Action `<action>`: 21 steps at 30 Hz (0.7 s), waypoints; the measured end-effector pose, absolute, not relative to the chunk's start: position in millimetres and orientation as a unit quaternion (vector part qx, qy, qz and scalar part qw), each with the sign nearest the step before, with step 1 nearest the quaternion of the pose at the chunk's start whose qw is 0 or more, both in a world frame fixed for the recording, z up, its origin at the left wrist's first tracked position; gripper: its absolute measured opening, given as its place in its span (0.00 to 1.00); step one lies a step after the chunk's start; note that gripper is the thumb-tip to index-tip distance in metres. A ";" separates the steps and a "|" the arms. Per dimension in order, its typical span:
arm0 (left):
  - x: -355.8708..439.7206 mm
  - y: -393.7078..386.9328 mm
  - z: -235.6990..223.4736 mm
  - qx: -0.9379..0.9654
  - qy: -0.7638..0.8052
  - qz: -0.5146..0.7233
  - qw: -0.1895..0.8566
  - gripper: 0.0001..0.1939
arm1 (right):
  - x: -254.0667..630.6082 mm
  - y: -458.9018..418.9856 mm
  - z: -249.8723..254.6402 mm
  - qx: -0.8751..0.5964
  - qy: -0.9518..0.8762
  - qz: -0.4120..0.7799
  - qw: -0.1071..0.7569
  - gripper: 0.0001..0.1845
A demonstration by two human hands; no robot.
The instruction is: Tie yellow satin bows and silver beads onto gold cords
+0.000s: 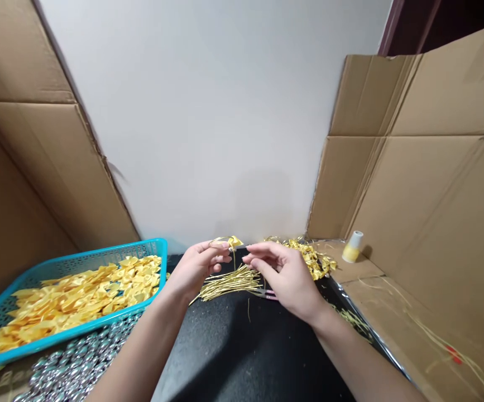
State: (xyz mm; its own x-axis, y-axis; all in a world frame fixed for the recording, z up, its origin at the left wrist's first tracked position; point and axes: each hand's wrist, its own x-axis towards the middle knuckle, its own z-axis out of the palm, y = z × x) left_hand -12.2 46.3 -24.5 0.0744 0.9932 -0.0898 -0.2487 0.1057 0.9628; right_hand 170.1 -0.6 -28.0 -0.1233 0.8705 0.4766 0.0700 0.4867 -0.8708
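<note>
Between the thumb and fingers of my left hand (200,263) is a small yellow ribbon bow (235,241) with a thin gold cord looped on it. One end of the cord hangs down below the fingers. My right hand (281,273) is held just to the right of the bow, its fingers stretched out and apart from the thumb, with nothing visible in them. Beneath both hands lies a bundle of gold cords (225,285) on the black work surface (233,340). Scissors (269,294) with pink handles are partly hidden behind my right hand.
A blue basket (163,262) of yellow ribbon bows (95,287) stands at left, with many silver beads (78,354) in front. Behind my right hand lies a pile of gold bows with cords (315,261). A yellow thread cone (353,247) stands at right, near cardboard walls (430,184).
</note>
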 end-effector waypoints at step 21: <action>6.4 8.5 -11.8 0.546 0.378 0.504 0.552 0.12 | 166.6 -12.6 -25.0 -0.415 -0.710 0.081 0.563 0.05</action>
State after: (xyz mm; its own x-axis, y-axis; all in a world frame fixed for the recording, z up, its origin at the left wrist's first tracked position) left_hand 6.4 8.5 -11.8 0.2063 0.9695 0.1326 -0.1430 -0.1042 0.9842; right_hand 166.6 -12.6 -25.0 -0.0209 0.6805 0.7324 0.4980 0.6423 -0.5826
